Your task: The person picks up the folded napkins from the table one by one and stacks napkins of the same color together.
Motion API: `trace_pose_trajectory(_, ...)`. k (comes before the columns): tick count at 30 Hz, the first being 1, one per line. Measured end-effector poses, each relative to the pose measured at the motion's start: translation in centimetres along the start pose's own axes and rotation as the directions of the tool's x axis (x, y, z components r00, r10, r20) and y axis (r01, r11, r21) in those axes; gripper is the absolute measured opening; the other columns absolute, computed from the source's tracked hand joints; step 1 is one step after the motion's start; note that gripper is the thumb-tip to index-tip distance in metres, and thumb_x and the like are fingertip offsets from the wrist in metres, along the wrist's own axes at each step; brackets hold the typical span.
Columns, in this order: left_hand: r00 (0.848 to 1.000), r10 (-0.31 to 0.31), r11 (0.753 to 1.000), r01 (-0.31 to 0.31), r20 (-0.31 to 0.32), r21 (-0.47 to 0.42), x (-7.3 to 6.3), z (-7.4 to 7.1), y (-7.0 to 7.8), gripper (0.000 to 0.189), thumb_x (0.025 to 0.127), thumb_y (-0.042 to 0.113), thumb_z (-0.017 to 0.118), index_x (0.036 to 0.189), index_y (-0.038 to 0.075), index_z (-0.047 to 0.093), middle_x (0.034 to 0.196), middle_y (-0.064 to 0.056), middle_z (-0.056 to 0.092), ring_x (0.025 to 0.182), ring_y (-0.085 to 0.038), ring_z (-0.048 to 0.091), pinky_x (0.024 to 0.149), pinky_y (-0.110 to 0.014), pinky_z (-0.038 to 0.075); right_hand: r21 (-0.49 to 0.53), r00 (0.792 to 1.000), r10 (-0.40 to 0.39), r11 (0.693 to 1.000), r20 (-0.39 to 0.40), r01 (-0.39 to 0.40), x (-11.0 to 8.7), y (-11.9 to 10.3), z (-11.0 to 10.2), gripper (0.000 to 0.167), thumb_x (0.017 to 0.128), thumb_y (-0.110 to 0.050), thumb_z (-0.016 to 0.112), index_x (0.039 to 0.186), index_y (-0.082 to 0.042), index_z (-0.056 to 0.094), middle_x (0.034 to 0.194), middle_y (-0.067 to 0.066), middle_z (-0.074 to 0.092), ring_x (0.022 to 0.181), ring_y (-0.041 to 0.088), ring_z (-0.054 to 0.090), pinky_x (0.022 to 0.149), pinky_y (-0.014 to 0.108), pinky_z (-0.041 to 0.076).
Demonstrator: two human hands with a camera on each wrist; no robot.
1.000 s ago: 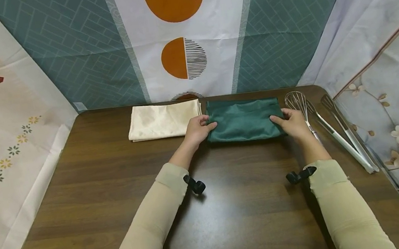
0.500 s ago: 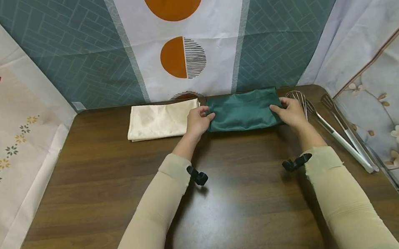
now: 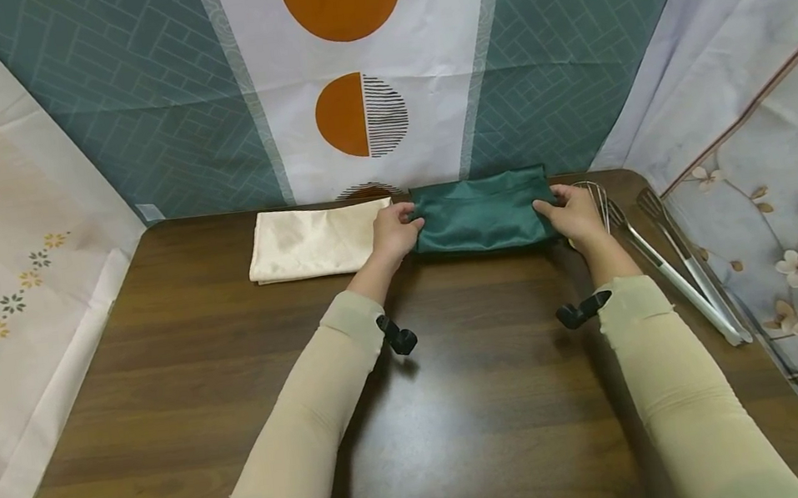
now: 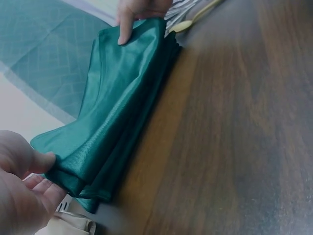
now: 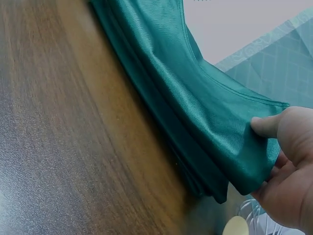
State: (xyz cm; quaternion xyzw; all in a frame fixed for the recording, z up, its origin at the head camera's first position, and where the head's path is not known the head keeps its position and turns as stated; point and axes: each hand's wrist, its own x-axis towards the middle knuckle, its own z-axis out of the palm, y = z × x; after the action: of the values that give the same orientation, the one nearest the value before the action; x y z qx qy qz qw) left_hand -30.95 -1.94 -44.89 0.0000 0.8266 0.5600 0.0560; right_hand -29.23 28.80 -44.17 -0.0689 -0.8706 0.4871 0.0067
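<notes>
A folded dark green satin cloth (image 3: pixel 481 217) spans the gap between both hands at the far edge of the table. My left hand (image 3: pixel 395 231) pinches its left end, thumb on top and fingers beneath, as the left wrist view also shows. At the opposite end my right hand (image 3: pixel 570 214) grips the cloth the same way, the thumb (image 5: pixel 266 126) pressing its upper face. Several folded layers hang along the near side of the cloth (image 5: pixel 195 112). Just left of it lies a folded cream cloth (image 3: pixel 318 241), its right end partly hidden by my left hand.
On the right side of the table lie a wire whisk (image 3: pixel 598 197), partly behind my right hand, and two long-handled utensils (image 3: pixel 674 271) with pale handles. A teal and white patterned hanging (image 3: pixel 203 140) rises behind the brown wooden table (image 3: pixel 421 414).
Both hands have carried the green cloth away from me, toward the table's far edge, keeping their grip on its ends. The cream cloth and utensils stay in place.
</notes>
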Motion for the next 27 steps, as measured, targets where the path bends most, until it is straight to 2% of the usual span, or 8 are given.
trace_pose_trajectory(4, 1.000, 0.007, 0.999, -0.007, -0.004, 0.037, 0.1, 0.2, -0.4, 0.038, 0.100, 0.010, 0.065, 0.137, 0.002, 0.061, 0.134, -0.018, 0.059, 0.127, -0.031, 0.052, 0.102, -0.042, 0.048, -0.036, 1.000, 0.021, 0.999, 0.021, -0.020, 0.3, 0.4, 0.3, 0.056, 0.104, -0.024, 0.059, 0.149, 0.007, 0.043, 0.150, 0.027, 0.043, 0.137, 0.039, 0.042, 0.109, 0.049, 0.040)
trace_pose_trajectory(7, 1.000, 0.020, 0.998, -0.019, -0.017, 0.061, 0.1, 0.5, -0.5, 0.037, 0.099, 0.008, 0.066, 0.135, 0.002, 0.063, 0.131, -0.018, 0.061, 0.125, -0.030, 0.054, 0.101, -0.042, 0.049, -0.056, 0.999, 0.026, 0.998, 0.035, -0.024, 0.5, 0.6, 0.5, 0.059, 0.105, -0.024, 0.058, 0.151, 0.008, 0.038, 0.156, 0.028, 0.036, 0.143, 0.044, 0.033, 0.114, 0.055, 0.034)
trace_pose_trajectory(13, 0.999, 0.038, 0.996, -0.035, -0.031, 0.085, 0.0, 0.8, -0.4, 0.035, 0.098, 0.006, 0.066, 0.132, 0.001, 0.065, 0.129, -0.017, 0.063, 0.123, -0.030, 0.056, 0.101, -0.041, 0.048, -0.052, 0.999, 0.030, 0.998, 0.023, -0.029, 0.6, 0.8, 0.9, 0.056, 0.104, -0.022, 0.058, 0.149, 0.008, 0.042, 0.153, 0.028, 0.039, 0.143, 0.044, 0.035, 0.114, 0.054, 0.034)
trace_pose_trajectory(18, 0.999, 0.028, 0.995, -0.023, -0.046, 0.094, 0.2, 1.0, -0.3, 0.035, 0.098, 0.007, 0.066, 0.133, 0.003, 0.065, 0.129, -0.015, 0.063, 0.122, -0.029, 0.056, 0.101, -0.040, 0.049, -0.068, 1.000, 0.015, 0.998, -0.009, -0.016, 0.7, 1.0, 0.9, 0.054, 0.104, -0.019, 0.060, 0.146, 0.010, 0.045, 0.149, 0.030, 0.044, 0.140, 0.044, 0.039, 0.113, 0.054, 0.036)
trace_pose_trajectory(23, 0.996, 0.057, 0.990, -0.048, -0.065, 0.132, 0.4, 1.4, -0.3, 0.037, 0.098, 0.011, 0.068, 0.133, 0.000, 0.064, 0.127, -0.018, 0.064, 0.122, -0.031, 0.057, 0.102, -0.041, 0.048, -0.129, 1.000, 0.007, 0.992, -0.026, -0.011, 0.7, 1.1, 0.8, 0.052, 0.104, -0.021, 0.060, 0.145, 0.008, 0.048, 0.145, 0.030, 0.049, 0.136, 0.045, 0.042, 0.111, 0.054, 0.038)
trace_pose_trajectory(27, 0.996, 0.074, 0.985, -0.065, -0.054, 0.159, 0.3, 1.5, -0.1, 0.041, 0.099, 0.015, 0.067, 0.137, 0.000, 0.060, 0.133, -0.018, 0.062, 0.128, -0.031, 0.055, 0.104, -0.042, 0.047, -0.165, 0.998, -0.003, 0.986, -0.058, -0.007, 0.5, 0.9, 0.5, 0.050, 0.104, -0.025, 0.059, 0.143, 0.006, 0.052, 0.140, 0.029, 0.054, 0.132, 0.044, 0.046, 0.109, 0.053, 0.039)
